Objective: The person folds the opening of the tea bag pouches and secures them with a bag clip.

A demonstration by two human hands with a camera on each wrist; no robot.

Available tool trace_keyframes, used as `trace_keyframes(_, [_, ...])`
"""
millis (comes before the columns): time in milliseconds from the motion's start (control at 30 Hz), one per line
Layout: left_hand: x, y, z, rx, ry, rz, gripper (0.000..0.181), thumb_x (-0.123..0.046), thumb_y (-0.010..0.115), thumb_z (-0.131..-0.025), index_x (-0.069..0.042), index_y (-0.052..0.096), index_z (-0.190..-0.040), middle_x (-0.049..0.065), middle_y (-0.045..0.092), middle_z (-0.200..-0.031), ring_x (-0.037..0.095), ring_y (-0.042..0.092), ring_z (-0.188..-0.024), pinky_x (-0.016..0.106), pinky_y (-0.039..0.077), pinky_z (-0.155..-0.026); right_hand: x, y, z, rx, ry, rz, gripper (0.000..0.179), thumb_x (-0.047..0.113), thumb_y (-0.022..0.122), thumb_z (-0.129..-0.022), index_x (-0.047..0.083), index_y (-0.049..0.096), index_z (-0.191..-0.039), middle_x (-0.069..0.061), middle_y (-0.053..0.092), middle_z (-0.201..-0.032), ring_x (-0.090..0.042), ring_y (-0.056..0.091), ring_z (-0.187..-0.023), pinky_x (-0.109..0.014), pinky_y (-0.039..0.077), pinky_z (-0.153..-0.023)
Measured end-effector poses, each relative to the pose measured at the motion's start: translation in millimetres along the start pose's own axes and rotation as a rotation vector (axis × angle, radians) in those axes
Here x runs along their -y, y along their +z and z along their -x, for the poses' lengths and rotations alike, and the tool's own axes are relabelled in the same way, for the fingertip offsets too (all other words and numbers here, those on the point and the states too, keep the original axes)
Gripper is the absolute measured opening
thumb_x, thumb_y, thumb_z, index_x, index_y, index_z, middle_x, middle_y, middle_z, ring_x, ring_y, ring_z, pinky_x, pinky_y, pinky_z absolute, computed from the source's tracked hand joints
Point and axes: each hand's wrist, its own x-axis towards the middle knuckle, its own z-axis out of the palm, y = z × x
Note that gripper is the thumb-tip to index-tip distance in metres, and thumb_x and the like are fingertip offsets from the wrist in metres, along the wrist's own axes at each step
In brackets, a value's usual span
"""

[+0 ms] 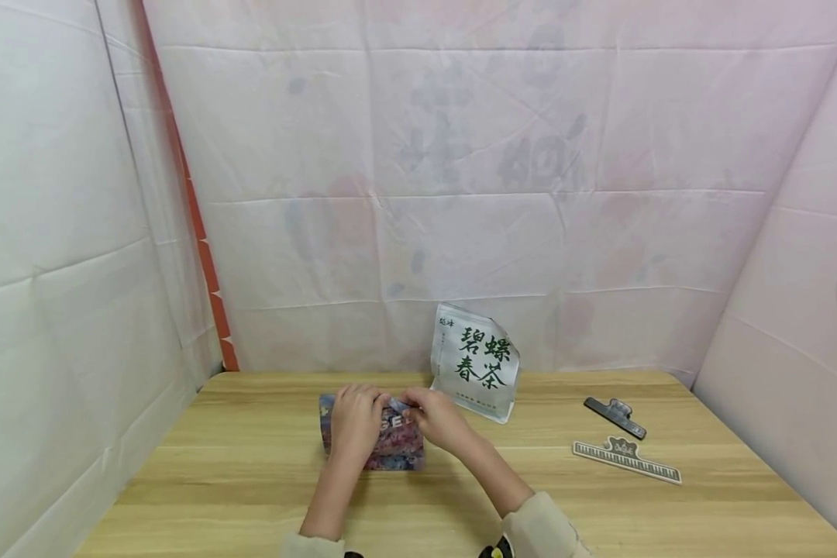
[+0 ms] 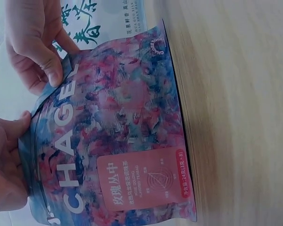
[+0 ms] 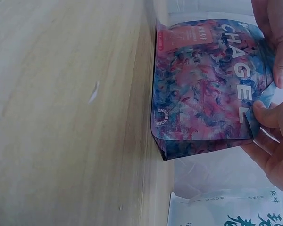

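Pink-and-blue mottled printed pouch with white lettering [image 2: 118, 108] stands on the pale wood-grain surface [image 1: 251, 442], between both hands. Long axis runs left-right; base down, top edge up, lettering faces the person. Left grip [image 1: 353, 422] clamped on the top edge, left part; right grip [image 1: 435, 418] pinching it toward the right, thumb in front. Silvery-white bag with green characters [image 1: 472, 399] leans behind, right.

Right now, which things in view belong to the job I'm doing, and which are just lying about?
In the job:
- multicoloured pouch, its top edge pinched by your left grip and right grip

Seemingly just lying about, untouched:
- white pouch with dark green lettering
- black clip
- pale clip with piano-key pattern
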Motion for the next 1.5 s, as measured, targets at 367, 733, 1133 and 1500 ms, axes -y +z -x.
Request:
trace_keyframes(367, [-0.4,-2.5,2.6,0.097,-0.054,-0.061,0.024,-0.033,0.067,-0.083,-0.01,0.07,-0.088,0.005,0.066,-0.093,0.025,0.057,-0.093,0.042,0.035,-0.093,2,0,1.6,0.015,0.026,-0.023,0.012,-0.002,0.066,-0.081,0.009,0.06,-0.08,0.001,0.059,-0.075,-0.009,0.051,-0.065,-0.026,0.045,-0.057])
trace_keyframes(733, [0.6,5.2,4.4,-0.003,-0.018,-0.128,0.027,-0.034,0.079,-0.069,-0.013,0.072,-0.084,0.002,0.068,-0.088,0.023,0.058,-0.087,0.039,0.038,-0.088,3,1,1.0,0.022,0.05,-0.008,0.014,-0.003,0.066,-0.08,0.009,0.058,-0.079,0.001,0.058,-0.074,-0.01,0.05,-0.064,-0.027,0.043,-0.056])
trace_keyframes(1133, [-0.8,7.3,2.5,-0.035,-0.009,-0.119,0.027,-0.033,0.08,-0.068,-0.012,0.073,-0.082,0.002,0.068,-0.086,0.023,0.058,-0.085,0.039,0.039,-0.086,-2,-8,2.8,0.132,0.079,-0.188,0.009,-0.002,0.06,-0.086,0.004,0.063,-0.092,-0.005,0.062,-0.088,-0.015,0.058,-0.078,-0.027,0.048,-0.065])
trace_keyframes(1500, [-3.0,3.4,1.2,0.002,-0.025,-0.147,0.029,-0.036,0.079,-0.068,-0.012,0.073,-0.083,0.003,0.067,-0.091,0.024,0.058,-0.09,0.039,0.038,-0.084,-7,-16,9.4,0.183,0.025,-0.135,0.007,-0.003,0.061,-0.085,0.0,0.062,-0.091,-0.004,0.057,-0.083,-0.014,0.053,-0.075,-0.026,0.047,-0.063])
